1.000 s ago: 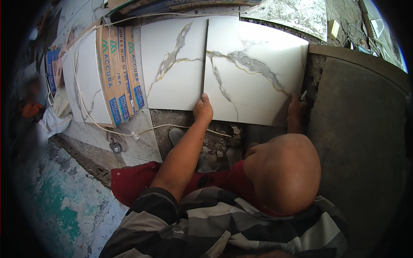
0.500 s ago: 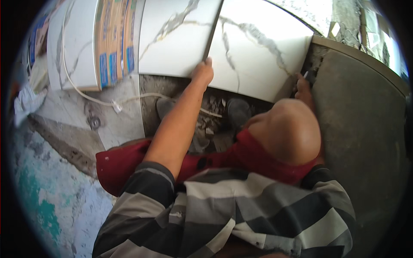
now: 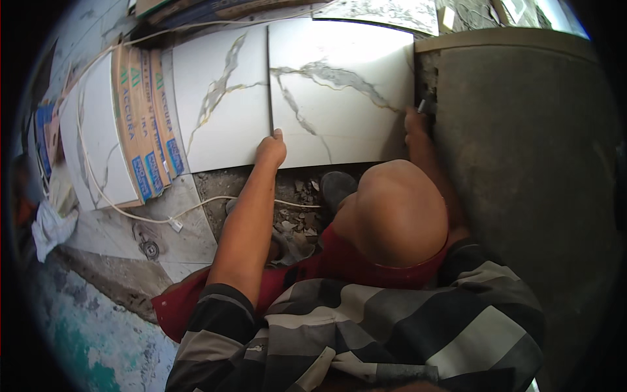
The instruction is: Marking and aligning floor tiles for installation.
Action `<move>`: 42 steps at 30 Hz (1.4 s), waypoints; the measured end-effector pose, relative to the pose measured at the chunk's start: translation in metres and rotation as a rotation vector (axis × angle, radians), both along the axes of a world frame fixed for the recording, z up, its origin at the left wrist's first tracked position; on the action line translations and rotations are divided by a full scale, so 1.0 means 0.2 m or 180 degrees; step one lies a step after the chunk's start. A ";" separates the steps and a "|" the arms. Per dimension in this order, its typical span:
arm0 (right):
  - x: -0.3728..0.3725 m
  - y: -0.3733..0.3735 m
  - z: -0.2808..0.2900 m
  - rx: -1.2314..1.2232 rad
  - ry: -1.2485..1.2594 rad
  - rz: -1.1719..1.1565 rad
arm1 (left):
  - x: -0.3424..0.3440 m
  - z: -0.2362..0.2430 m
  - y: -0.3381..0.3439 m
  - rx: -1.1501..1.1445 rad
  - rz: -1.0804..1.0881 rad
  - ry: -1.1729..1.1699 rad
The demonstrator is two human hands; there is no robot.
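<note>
My left hand point(image 3: 271, 148) grips the near left corner of a white, grey-veined square tile point(image 3: 343, 85), thumb up along the seam with another veined tile point(image 3: 219, 98) on its left. My right hand point(image 3: 415, 124) is closed at that tile's right edge, with a slender white object point(image 3: 422, 105), too small to name, by its fingers. The held tile lies directly beside the left one, with a dark line between them. My bare knee point(image 3: 398, 209) is bent up below the tiles, over a red pad or cloth.
Stacked boxes point(image 3: 145, 127) topped by a tile point(image 3: 98, 144) stand left, crossed by a white cable point(image 3: 232, 197). A raised dark cement slab point(image 3: 522, 150) borders the right. Rubble point(image 3: 304, 222) lies below the tiles; a white sack point(image 3: 52, 225) and a blurred shape are far left.
The view has shifted, so the scene sits further left. The held tile's near edge has moved away from me, nearer in line with the left tile's. Both hands stay on it.
</note>
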State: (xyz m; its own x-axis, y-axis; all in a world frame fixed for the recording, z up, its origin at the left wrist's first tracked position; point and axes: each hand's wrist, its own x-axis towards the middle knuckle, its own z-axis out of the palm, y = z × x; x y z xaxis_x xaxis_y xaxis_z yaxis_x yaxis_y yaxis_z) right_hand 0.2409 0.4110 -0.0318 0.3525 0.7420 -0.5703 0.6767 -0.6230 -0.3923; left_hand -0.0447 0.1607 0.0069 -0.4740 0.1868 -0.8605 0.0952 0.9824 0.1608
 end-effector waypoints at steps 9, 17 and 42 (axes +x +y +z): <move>-0.08 -0.07 0.26 0.0031 -0.0241 0.0443 | 0.01 0.21 0.13 -0.0676 -0.1577 0.0596; -0.02 -0.05 0.14 0.0137 -0.0050 0.0319 | 0.02 0.23 0.14 -0.0802 -0.1736 0.0726; -0.02 -0.06 0.19 0.0131 0.0143 0.0378 | 0.05 0.24 0.07 -0.0574 -0.1554 0.0766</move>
State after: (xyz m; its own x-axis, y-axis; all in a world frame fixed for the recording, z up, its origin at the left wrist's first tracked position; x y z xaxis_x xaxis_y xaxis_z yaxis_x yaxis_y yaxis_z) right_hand 0.2377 0.3989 0.0056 0.2357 0.8000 -0.5518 0.7259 -0.5224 -0.4473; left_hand -0.0348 0.1748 0.0551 -0.5563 0.2935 -0.7774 0.5579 0.8253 -0.0876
